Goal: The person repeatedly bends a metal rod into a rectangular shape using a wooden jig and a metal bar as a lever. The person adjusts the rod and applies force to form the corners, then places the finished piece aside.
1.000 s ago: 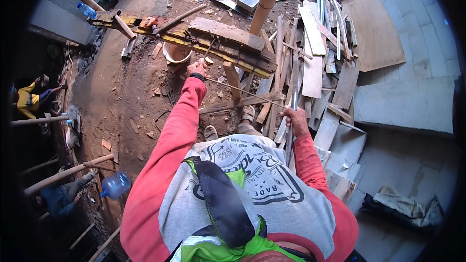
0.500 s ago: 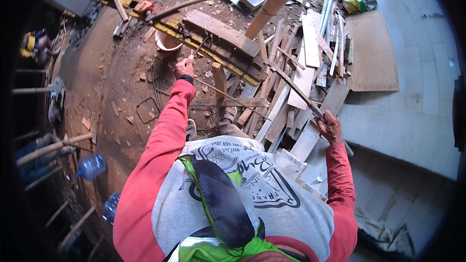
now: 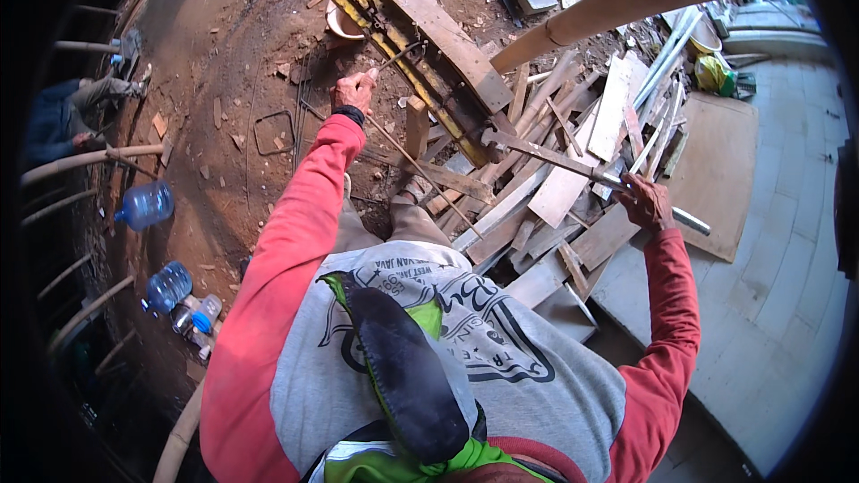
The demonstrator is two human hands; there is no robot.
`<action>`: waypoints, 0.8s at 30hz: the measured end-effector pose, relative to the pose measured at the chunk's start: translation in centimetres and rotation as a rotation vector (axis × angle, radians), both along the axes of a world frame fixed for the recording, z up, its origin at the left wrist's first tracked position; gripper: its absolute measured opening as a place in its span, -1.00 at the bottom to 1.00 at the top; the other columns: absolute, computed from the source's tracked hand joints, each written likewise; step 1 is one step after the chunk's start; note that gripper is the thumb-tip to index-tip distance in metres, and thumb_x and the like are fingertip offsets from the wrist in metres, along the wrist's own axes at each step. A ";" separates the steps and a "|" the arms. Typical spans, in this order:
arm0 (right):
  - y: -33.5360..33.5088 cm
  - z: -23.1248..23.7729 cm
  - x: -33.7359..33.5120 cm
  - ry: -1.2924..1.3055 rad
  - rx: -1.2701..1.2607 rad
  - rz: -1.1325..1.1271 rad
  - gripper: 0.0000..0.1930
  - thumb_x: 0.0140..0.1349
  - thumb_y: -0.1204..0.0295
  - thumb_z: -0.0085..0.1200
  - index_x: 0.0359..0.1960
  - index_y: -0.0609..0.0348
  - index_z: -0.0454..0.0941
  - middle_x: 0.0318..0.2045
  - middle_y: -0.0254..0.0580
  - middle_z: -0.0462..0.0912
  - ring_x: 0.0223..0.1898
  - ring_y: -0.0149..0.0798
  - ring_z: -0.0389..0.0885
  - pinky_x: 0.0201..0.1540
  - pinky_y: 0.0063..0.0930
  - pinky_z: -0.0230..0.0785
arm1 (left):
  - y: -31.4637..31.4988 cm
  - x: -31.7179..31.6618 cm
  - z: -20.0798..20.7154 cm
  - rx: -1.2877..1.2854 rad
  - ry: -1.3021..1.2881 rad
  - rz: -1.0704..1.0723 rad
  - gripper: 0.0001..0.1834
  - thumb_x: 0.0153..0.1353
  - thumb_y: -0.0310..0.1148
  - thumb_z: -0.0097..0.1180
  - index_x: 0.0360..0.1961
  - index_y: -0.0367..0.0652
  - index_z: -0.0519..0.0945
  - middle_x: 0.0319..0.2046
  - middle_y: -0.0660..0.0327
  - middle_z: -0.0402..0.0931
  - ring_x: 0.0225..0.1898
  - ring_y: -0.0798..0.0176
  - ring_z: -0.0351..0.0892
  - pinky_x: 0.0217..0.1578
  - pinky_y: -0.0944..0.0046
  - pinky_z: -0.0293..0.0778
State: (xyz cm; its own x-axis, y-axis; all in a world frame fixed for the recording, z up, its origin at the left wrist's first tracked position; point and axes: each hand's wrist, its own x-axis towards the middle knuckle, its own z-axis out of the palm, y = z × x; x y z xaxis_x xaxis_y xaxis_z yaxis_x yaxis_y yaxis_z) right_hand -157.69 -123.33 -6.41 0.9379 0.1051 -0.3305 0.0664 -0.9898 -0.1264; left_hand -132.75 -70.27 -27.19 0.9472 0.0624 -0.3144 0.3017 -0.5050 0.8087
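Wrapped with right grip (image 3: 648, 203) around long tool (image 3: 564, 161), lying lengthwise up-left toward near end of yellow-edged beam (image 3: 436, 105). Closed with left grip (image 3: 355, 92) around thin rod (image 3: 394, 60), nearer to beam than right.

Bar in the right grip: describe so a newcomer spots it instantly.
Find the yellow-edged beam, upper centre. From near its lower end, a bar runs rightward through the right grip. Unlike the loose planks behind it, it ends in shiny silver tube.
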 end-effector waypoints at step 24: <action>-8.6 -14.2 12.3 -0.198 -0.014 0.150 -0.84 0.04 0.47 0.21 -0.40 0.10 0.46 -0.46 -0.02 0.58 -0.33 0.11 0.60 -0.27 -0.10 0.41 | -0.6 -0.1 0.6 0.028 0.035 0.026 -0.44 0.23 0.21 0.14 -0.38 -0.15 0.70 -0.66 0.31 0.40 -0.68 0.42 0.46 -0.71 0.36 0.47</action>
